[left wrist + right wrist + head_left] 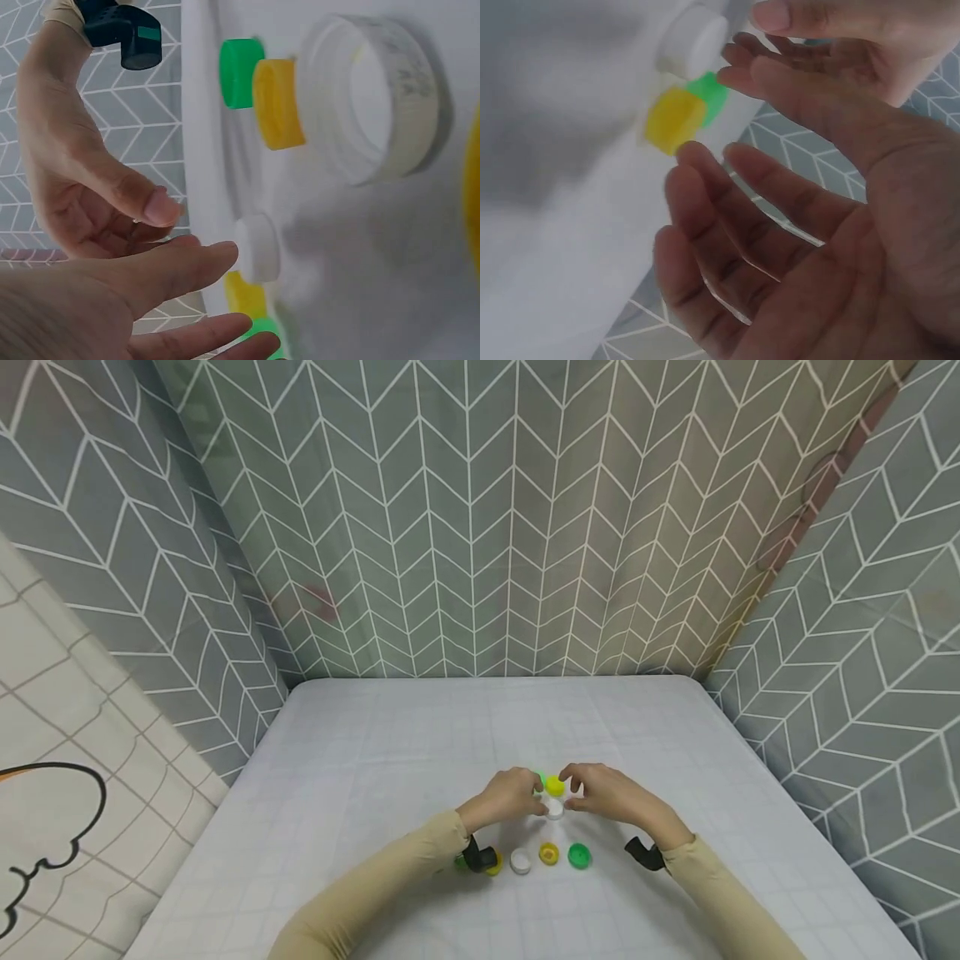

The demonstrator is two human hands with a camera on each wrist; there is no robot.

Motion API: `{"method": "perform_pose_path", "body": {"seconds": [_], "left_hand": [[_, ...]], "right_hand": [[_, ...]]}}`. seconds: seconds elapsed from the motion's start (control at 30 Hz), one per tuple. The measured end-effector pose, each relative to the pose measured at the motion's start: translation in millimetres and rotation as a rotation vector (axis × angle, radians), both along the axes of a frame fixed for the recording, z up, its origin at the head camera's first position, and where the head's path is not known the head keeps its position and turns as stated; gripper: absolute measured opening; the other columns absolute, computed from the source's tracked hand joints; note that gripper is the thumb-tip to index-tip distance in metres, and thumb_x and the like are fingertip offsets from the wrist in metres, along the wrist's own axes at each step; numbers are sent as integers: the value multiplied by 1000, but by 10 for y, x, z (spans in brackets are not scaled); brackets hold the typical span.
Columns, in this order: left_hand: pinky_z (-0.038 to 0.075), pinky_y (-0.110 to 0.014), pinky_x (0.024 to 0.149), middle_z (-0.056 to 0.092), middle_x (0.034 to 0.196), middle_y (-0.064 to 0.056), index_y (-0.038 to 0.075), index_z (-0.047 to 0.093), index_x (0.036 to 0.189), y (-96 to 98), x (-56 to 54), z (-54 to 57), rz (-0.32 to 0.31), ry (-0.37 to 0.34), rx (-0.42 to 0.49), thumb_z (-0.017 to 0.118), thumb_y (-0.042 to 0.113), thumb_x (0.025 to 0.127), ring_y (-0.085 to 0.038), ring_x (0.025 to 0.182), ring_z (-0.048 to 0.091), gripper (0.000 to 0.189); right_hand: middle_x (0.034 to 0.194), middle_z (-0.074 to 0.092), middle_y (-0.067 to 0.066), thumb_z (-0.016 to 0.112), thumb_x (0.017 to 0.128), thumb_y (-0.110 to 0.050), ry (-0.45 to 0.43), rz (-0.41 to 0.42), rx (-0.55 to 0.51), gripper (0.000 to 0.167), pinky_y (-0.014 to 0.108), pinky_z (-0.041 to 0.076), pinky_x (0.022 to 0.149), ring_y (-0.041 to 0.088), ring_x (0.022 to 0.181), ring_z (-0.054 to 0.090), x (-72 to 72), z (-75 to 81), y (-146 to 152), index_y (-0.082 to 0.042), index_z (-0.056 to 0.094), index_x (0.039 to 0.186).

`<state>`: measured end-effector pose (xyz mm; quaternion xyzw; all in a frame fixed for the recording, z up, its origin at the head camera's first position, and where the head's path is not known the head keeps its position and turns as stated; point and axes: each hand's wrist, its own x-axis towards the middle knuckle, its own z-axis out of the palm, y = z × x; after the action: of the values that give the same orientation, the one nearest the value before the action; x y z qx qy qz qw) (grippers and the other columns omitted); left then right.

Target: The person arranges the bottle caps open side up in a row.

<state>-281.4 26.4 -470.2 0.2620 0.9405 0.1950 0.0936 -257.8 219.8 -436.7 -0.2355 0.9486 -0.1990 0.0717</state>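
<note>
A white cap (pixel 554 810), a yellow cap (pixel 555 786) and a green cap (pixel 541 776) stand close together between my two hands. My left hand (pixel 513 795) is on their left, its thumb near the white cap (pixel 259 247); whether it touches is unclear. On the other side is my right hand (pixel 611 795), fingers loosely bent and holding nothing. In the right wrist view, its fingertips (pixel 686 180) come near the yellow cap (pixel 675 120). The green cap (pixel 713 97) is partly hidden behind the yellow one.
Nearer the body runs a row of caps: a green cap (pixel 579 856), a yellow cap (pixel 549 853), a white cap (pixel 521 861) with its hollow side showing, and another yellow cap (pixel 496 865) and green cap (pixel 460 862), partly behind the left wrist's black camera (pixel 480 857). A white cloth (pixel 375 743) covers the table.
</note>
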Motion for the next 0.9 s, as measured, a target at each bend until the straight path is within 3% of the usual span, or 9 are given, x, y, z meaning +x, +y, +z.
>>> {"method": "perform_pose_path", "body": {"seconds": [0.13,0.33,0.67,0.9], "left_hand": [[50,-25,71,72,98,0,7,74,103,33,-34,-70,-11,19,-9,79,30,79,-11,83,63,33],[46,-21,65,70,86,3,9,75,96,79,-30,-125,-41,50,37,82,25,77,-6,74,57,26],[46,-19,63,68,81,4,8,75,97,102,-5,-126,-61,70,44,83,23,75,-5,72,57,27],[44,-18,62,66,78,5,9,75,96,116,-7,-133,-58,67,49,83,22,74,-5,69,54,26]], "right_hand": [[94,66,7,76,82,-15,-45,-9,12,37,33,47,72,15,81,58,-50,-88,-5,-3,64,114],[90,66,7,76,81,-12,-33,21,-3,35,29,46,68,12,77,55,-95,-171,-35,-2,64,112],[88,65,4,76,81,-9,-16,76,-22,23,25,45,66,13,77,56,-80,-246,-37,-5,65,101],[87,63,3,75,80,-5,-46,55,-35,26,25,44,65,12,75,52,-66,-289,-62,-2,66,104]]}}
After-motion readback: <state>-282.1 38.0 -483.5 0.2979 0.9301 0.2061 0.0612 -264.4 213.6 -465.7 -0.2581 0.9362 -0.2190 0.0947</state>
